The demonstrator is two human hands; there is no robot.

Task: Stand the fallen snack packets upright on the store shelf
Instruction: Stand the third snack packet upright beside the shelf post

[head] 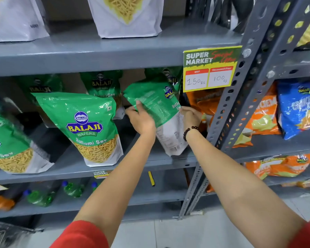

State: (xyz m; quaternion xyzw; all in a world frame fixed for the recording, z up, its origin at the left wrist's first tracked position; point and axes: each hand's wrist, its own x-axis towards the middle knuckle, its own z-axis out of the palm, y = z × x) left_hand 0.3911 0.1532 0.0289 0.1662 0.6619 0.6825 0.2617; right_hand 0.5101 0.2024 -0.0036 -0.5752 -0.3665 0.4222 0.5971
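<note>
On the grey metal shelf (pixel 97 169), upright Balaji Ratlami Sev packets (pixel 89 127) show the target pose. One green packet (pixel 157 104) is tilted at the shelf's right end, clamped between the left hand (pixel 141 119) and right hand (pixel 191 116). Best to seat its white base flat, then release gently.

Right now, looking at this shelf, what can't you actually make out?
- Head view: the front of the held green packet is turned away; only its back print shows, too small to read.
- The right hand has its fingers hidden behind that packet.
- The white bags on the top shelf are cut off by the frame edge.
- The bottles below are blurred, labels unreadable.
</note>
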